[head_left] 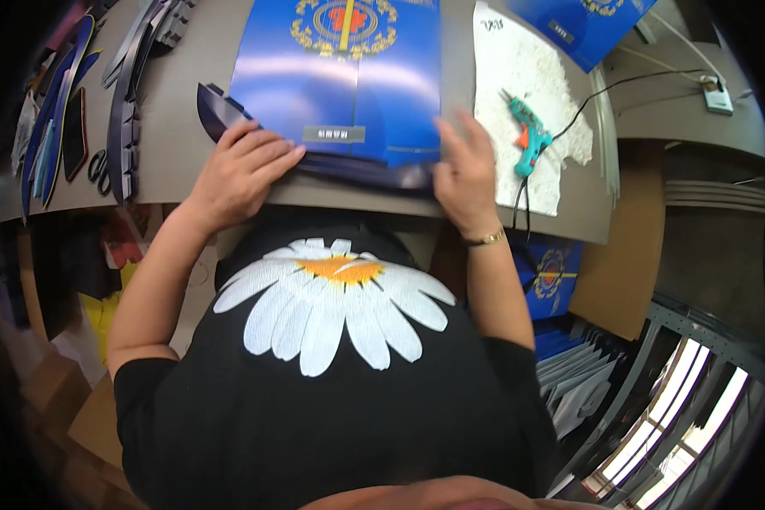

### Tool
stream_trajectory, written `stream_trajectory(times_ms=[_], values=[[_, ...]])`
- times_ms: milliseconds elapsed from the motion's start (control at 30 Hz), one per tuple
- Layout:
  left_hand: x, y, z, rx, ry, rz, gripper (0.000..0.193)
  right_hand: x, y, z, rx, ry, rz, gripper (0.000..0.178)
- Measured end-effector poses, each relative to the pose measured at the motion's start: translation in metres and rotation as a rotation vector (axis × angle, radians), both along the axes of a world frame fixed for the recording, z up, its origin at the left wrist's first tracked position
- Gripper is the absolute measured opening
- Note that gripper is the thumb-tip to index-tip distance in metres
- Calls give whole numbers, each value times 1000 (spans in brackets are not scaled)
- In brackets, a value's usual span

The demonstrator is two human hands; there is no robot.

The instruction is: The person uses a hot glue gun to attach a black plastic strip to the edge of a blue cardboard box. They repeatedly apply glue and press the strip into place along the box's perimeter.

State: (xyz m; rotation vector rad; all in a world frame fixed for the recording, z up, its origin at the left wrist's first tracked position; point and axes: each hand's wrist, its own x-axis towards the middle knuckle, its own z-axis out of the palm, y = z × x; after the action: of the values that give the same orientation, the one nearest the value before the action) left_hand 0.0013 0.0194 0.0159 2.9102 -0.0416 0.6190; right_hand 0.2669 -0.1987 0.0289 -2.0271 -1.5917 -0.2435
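Observation:
A glossy blue printed panel [297, 93] with a gold and red emblem lies on the table in front of me. Along its near edge runs a dark blue curved strip [361, 172], whose left end [214, 110] sticks out past the panel and carries small tabs. My left hand [245, 174] is closed on this strip near the panel's lower left corner, fingertips pressing at the seam. At the right end of the strip, my right hand [466, 178] has its fingers stretched upward, blurred by motion, with the thumb beside the strip's end.
A teal glue gun [531, 140] with a black cord rests on a glue-covered white sheet [493, 76] to the right. Further curved strips [127, 110] and black-handled scissors [99, 170] lie at left. Another blue panel [582, 30] sits far right, near a white power socket [716, 95].

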Motion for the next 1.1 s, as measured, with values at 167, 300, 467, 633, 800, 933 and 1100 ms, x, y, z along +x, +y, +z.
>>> stream_trajectory(times_ms=[167, 300, 467, 633, 800, 933, 1100], values=[[-6, -5, -5, -64, -11, 68, 43, 76, -64, 0, 4, 117, -848, 41], [3, -5, -5, -100, -28, 69, 43, 112, -80, -7, -194, 480, -889, 56], [-3, -8, -6, -66, -64, 48, 44, 138, -60, -15, -188, 433, -897, 58], [-10, -9, -8, -145, -101, 30, 53, 158, -66, -14, -76, 702, -842, 30], [-11, -8, -6, -170, -45, 2, 59, 137, -63, -25, 363, 815, -696, 10], [-8, -7, -6, -171, -38, -4, 58, 132, -62, -21, 495, 870, -682, 12], [-12, -8, -8, -172, -44, 5, 58, 139, -62, -13, 541, 1150, -704, 17]])
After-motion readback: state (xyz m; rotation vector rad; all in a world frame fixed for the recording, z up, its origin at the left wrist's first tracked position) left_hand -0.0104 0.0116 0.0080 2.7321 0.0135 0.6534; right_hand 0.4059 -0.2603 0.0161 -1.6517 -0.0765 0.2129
